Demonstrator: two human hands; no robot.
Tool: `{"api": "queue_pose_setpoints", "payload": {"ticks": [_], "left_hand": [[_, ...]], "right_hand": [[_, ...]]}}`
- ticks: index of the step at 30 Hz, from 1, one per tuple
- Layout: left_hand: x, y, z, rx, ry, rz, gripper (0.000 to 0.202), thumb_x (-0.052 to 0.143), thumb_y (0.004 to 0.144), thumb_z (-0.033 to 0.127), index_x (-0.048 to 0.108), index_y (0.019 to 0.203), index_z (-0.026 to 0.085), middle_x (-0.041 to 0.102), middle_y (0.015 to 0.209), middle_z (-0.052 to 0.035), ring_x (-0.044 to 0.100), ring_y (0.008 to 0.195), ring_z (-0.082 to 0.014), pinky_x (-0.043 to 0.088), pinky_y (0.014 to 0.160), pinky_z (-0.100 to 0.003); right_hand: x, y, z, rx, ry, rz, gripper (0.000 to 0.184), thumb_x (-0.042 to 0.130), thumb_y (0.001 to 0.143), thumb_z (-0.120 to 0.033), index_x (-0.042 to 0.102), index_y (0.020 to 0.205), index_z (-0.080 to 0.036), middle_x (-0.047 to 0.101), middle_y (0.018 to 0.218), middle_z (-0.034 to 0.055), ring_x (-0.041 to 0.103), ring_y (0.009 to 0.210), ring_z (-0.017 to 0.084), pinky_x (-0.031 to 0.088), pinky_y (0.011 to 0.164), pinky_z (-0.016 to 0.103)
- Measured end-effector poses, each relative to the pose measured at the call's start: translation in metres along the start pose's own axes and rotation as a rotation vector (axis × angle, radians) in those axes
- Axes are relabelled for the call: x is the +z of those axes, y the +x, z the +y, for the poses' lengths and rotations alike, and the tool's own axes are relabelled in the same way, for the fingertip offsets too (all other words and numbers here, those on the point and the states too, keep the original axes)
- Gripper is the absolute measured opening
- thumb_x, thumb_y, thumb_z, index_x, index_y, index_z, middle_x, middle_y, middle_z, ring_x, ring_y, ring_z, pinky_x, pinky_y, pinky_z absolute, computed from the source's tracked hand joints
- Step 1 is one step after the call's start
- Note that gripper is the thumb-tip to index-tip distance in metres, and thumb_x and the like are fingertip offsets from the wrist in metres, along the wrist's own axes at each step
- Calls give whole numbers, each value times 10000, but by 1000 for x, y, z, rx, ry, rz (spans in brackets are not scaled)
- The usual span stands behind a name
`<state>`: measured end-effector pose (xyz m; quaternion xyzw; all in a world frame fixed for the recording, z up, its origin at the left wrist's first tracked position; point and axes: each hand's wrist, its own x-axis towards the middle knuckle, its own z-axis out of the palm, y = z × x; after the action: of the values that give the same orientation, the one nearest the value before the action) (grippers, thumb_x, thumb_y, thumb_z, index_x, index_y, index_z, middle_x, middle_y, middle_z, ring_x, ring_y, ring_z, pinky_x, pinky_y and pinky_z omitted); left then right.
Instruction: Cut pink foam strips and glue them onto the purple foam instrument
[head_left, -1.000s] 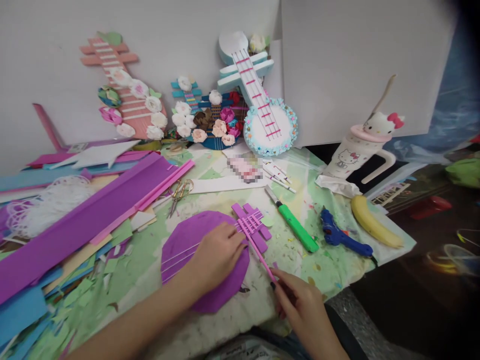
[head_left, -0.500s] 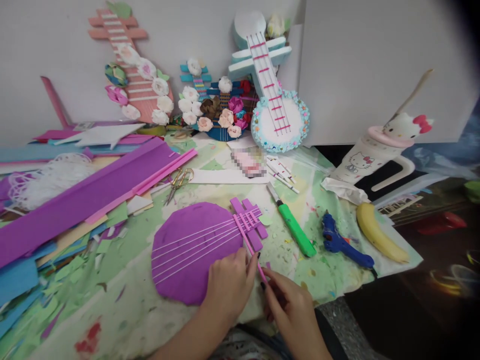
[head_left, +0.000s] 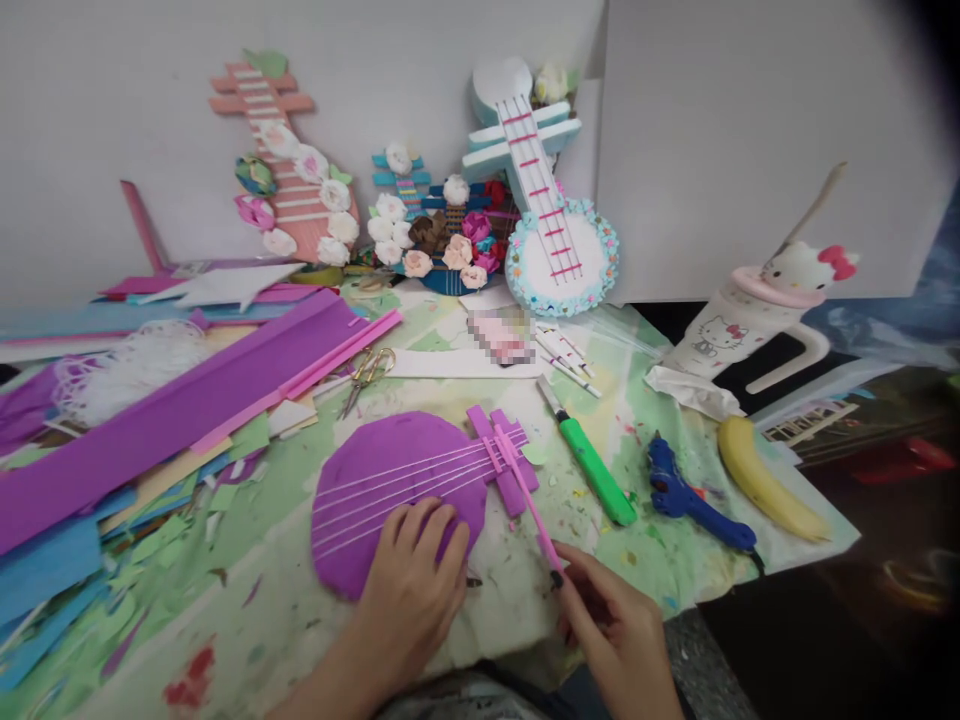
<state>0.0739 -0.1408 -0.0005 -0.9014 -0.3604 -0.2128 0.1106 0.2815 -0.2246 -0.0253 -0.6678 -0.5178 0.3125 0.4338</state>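
A purple foam guitar body (head_left: 375,470) with white strings lies on the table in front of me. Its short purple neck (head_left: 504,460) points up and to the right. My left hand (head_left: 416,585) rests flat on the lower right of the body, fingers spread. My right hand (head_left: 611,625) pinches the near end of a thin pink foam strip (head_left: 529,495). The strip's far end lies across the neck.
A green utility knife (head_left: 592,465), blue glue gun (head_left: 694,495) and banana (head_left: 761,480) lie to the right. Scissors (head_left: 366,375) and long purple and pink foam sheets (head_left: 172,410) lie at left. Finished foam guitars (head_left: 551,210) lean on the back wall. A cat-themed cup (head_left: 739,320) stands right.
My left hand moved off the pink strip and now lies flat on the purple body. The strip's far end has shifted onto the neck. The camera view shifted slightly.
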Motion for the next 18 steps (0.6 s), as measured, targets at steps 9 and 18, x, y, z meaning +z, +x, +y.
{"api": "queue_pose_setpoints", "payload": {"ticks": [9,18], "left_hand": [[-6,-7,-60,144,138,48,290,390,837,22,620,972,138,640,991,-137,562,965,-273,437,848,-424],[-22,-5,-32,-388,-753,-50,246,536,831,257,601,1050,164,646,1063,-121,563,1054,-266,444,924,-438]], "right_hand": [[35,-8,-32,125,179,2,285,576,819,-391,700,976,-187,646,629,22,585,550,138,461,513,206],[63,2,-55,153,324,-77,316,572,826,-402,625,1021,-159,679,689,42,604,613,150,428,545,216]]}}
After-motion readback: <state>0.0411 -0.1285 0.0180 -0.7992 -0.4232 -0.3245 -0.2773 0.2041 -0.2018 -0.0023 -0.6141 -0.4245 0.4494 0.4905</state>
